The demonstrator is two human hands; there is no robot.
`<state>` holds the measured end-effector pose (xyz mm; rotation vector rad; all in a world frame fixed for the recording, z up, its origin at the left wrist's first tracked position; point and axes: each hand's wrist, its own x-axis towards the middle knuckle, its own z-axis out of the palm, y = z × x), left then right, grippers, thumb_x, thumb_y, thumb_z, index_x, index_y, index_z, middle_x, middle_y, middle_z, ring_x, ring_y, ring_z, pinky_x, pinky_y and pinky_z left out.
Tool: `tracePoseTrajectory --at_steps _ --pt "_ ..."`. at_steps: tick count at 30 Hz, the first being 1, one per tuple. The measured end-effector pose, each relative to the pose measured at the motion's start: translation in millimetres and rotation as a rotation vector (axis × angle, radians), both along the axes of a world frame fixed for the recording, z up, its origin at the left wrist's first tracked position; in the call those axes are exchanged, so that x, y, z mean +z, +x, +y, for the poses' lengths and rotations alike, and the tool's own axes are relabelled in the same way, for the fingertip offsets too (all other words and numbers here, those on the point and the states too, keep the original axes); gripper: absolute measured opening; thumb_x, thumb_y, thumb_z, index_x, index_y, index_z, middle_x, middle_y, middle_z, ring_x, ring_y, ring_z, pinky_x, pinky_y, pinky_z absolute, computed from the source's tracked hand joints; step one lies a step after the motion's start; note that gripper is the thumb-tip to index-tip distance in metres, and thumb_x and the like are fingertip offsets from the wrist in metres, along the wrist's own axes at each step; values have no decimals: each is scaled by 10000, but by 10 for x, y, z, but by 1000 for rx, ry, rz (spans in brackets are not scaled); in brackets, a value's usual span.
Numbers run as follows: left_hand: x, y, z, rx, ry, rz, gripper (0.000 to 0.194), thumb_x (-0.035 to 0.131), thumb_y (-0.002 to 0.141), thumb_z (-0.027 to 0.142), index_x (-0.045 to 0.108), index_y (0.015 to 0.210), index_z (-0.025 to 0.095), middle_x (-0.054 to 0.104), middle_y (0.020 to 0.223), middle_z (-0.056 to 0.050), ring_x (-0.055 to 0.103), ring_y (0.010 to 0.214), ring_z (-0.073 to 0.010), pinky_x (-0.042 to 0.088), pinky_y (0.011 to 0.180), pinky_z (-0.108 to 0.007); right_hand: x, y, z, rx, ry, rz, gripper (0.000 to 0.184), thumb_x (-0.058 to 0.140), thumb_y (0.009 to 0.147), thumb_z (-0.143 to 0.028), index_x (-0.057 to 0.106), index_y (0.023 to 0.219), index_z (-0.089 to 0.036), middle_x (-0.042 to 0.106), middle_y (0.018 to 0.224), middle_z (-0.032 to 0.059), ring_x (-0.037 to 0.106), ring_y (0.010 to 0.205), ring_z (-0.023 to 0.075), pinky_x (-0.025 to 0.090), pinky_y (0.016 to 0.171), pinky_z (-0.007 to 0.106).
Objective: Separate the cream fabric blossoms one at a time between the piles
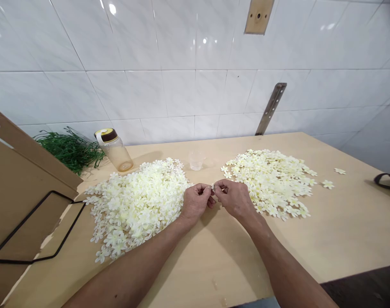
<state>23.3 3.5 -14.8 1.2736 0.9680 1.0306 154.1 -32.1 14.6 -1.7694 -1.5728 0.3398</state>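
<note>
Centrally, left hand (196, 200), right hand (234, 196) pinching tiny piece (213, 188), near gap between flower piles (143, 203)

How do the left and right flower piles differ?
The left pile is heaped thicker; the right pile lies flatter. The left pile sits beside the bottle; the right pile has two stray flowers off its right edge. Both are pale flowers on the table.

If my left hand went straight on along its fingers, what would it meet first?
Probably the right hand, almost fingertip to fingertip with the left hand; the exact gap in depth is unclear.
</note>
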Motion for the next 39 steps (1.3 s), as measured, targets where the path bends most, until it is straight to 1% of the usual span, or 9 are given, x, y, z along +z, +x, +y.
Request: tracePoseTrajectory --at_steps 3,6,11,17,21,26,29,35,39 --pt "2 3 0 9 -9 -5 160 564 791 248 644 705 140 626 504 -9 566 408 -115 477 440 -215 -26 13 13 -11 1 49 206 534 790 -253 735 805 -208 694 632 -1 613 521 127 476 553 229" --pt "-2 4 2 6 -9 -10 153 565 786 240 633 689 143 626 505 -6 563 400 -108 474 437 -209 -17 30 13 -16 -30 92 227 533 819 -312 735 800 -210 672 573 -8 618 497 134 479 522 228" --pt "-8 7 -2 19 -8 -40 168 569 792 262 633 685 150 620 501 -2 559 401 -109 474 432 -211 9 61 0 54 -92 168 250 564 820 -386 739 859 -211 686 600 -5 605 440 133 475 464 229" --pt "10 11 2 33 -41 -73 164 589 778 266 636 678 146 624 510 -3 561 399 -105 475 430 -209 -5 59 10 37 -55 111 254 544 819 -364 740 782 -208 680 580 5 625 502 150 475 488 230" --pt "24 8 8 34 -58 -95 188 602 781 286 634 672 136 627 523 -14 563 402 -107 480 425 -212 26 58 9 31 -92 154 273 542 824 -386 744 796 -205 647 528 -9 593 433 140 477 487 239" --pt "31 -6 -5 14 -34 -108 214 639 779 331 657 705 131 650 581 -31 593 452 -115 491 444 -211 43 66 0 38 -77 170 283 546 829 -400 742 810 -198 636 522 -9 591 428 138 479 493 239" --pt "28 -15 -9 9 -26 -97 197 660 766 321 670 725 128 658 599 -36 599 468 -118 492 448 -211 37 72 -2 30 -82 180 288 543 831 -410 740 832 -200 619 505 -18 584 410 137 468 472 235" --pt "16 -20 -12 -26 -28 -102 207 626 796 309 684 738 119 691 677 -66 601 475 -114 491 446 -218 38 76 -15 46 -69 193 301 515 856 -414 729 836 -203 608 519 -19 581 430 136 453 470 225" --pt "15 -20 -17 -29 -23 -112 209 613 804 300 682 729 118 688 673 -68 604 480 -121 492 448 -223 63 67 -35 81 -28 125 295 493 874 -389 713 798 -207 607 532 -22 581 453 131 446 516 229"
